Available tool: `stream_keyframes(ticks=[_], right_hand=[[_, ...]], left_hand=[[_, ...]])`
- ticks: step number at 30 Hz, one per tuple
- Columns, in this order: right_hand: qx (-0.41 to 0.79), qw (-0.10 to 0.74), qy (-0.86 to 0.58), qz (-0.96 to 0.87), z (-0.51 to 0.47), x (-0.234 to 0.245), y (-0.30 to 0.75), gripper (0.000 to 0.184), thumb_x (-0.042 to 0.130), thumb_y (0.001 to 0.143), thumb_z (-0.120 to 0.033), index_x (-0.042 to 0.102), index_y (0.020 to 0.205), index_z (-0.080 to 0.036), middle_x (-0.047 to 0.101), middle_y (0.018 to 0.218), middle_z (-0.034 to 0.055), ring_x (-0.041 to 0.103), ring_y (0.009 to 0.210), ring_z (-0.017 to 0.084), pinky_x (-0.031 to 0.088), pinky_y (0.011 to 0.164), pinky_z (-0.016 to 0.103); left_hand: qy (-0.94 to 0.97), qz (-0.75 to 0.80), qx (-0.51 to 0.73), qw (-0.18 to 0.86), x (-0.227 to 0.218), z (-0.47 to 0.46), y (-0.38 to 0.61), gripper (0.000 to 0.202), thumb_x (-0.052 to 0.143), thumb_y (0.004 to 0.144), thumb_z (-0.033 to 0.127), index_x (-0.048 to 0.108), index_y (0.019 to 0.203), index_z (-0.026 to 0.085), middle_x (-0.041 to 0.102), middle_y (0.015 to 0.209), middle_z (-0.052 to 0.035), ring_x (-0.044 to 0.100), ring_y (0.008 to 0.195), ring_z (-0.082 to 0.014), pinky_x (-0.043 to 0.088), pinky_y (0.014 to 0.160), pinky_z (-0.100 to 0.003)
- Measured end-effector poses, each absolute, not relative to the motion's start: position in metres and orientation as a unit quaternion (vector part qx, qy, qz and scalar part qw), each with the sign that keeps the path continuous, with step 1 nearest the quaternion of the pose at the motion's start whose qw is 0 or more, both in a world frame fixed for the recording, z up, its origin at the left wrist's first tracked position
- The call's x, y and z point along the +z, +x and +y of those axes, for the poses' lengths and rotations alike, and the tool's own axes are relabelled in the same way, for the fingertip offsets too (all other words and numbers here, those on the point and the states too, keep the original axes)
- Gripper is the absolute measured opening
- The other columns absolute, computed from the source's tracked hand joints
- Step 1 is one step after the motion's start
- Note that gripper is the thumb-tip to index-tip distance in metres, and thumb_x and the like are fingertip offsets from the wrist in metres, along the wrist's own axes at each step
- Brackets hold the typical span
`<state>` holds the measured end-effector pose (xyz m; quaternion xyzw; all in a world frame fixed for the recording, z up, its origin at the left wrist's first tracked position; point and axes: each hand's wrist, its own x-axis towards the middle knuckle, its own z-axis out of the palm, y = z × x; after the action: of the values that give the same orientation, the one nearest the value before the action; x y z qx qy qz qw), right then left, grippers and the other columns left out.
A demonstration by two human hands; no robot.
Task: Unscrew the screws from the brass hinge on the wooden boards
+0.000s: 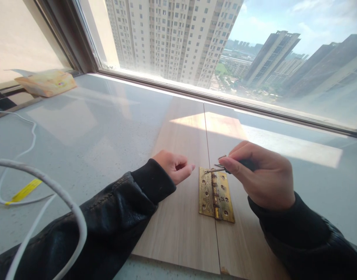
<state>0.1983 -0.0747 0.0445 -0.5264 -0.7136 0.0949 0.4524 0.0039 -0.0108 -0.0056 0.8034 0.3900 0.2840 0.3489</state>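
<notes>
A worn brass hinge [206, 196] lies unfolded across the seam between two pale wooden boards [178, 233], with several screw holes in its leaves. My right hand [262, 175] is closed around a dark-handled screwdriver [216, 170]. Its thin metal shaft points left, with the tip at the upper hole of the hinge's left leaf. Two short metal pieces [221, 157] stick out near the thumb; I cannot tell what they are. Left of the hinge, my left hand [174, 165] is closed over the left board, fingers curled, and whatever is inside them is hidden.
A pale speckled countertop [108, 144] carries the boards. White cables [76, 217] loop at the left, one with a yellow tag [25, 191]. A crumpled packet [46, 83] sits in the far left corner. The window frame [178, 87] borders the back.
</notes>
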Motion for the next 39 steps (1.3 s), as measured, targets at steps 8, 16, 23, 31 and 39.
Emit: stream_keyframes(ticks=[8,16,23,31,39], right_hand=[[0.182,0.318,-0.457,-0.81,-0.078,0.057,0.196,0.024,0.047,0.092,-0.028,0.055,0.071,-0.018,0.056,0.07,0.0011,0.052,0.063,0.012,0.041,0.056,0.029],[0.074,0.441,-0.485,-0.751,-0.078,0.053,0.196,0.015,0.058,0.087,-0.023,0.069,0.076,-0.02,0.066,0.066,0.0011,0.054,0.052,0.01,0.042,0.05,0.026],[0.164,0.515,-0.458,-0.706,-0.075,0.042,0.201,0.028,0.058,0.088,-0.037,0.069,0.068,-0.02,0.067,0.062,0.001,0.048,0.041,0.008,0.036,0.037,0.023],[0.196,0.346,-0.484,-0.78,-0.078,0.06,0.197,0.02,0.05,0.087,-0.015,0.069,0.083,-0.02,0.069,0.079,0.0014,0.061,0.065,0.012,0.048,0.057,0.025],[0.207,0.214,-0.411,-0.862,-0.091,0.052,0.17,0.008,0.059,0.085,-0.021,0.065,0.09,-0.018,0.065,0.077,0.0005,0.058,0.067,0.01,0.046,0.06,0.024]], left_hand=[[0.804,0.387,0.287,0.349,-0.006,-0.011,0.004,0.04,0.051,0.078,0.038,0.04,0.047,0.016,0.028,0.045,0.0062,0.025,0.046,-0.0064,0.022,0.048,-0.023],[0.805,0.384,0.291,0.346,-0.006,-0.012,0.004,0.039,0.052,0.078,0.037,0.04,0.047,0.015,0.028,0.044,0.0063,0.025,0.046,-0.0061,0.022,0.048,-0.023],[0.806,0.384,0.283,0.351,-0.006,-0.011,0.004,0.039,0.052,0.078,0.038,0.04,0.047,0.015,0.029,0.044,0.0062,0.026,0.045,-0.0062,0.022,0.047,-0.023],[0.802,0.389,0.284,0.354,-0.005,-0.012,0.004,0.04,0.053,0.078,0.038,0.042,0.047,0.015,0.029,0.044,0.0063,0.026,0.045,-0.006,0.022,0.047,-0.023],[0.801,0.388,0.296,0.347,-0.006,-0.012,0.004,0.04,0.053,0.078,0.037,0.043,0.046,0.015,0.029,0.044,0.0064,0.026,0.046,-0.0061,0.021,0.047,-0.023]])
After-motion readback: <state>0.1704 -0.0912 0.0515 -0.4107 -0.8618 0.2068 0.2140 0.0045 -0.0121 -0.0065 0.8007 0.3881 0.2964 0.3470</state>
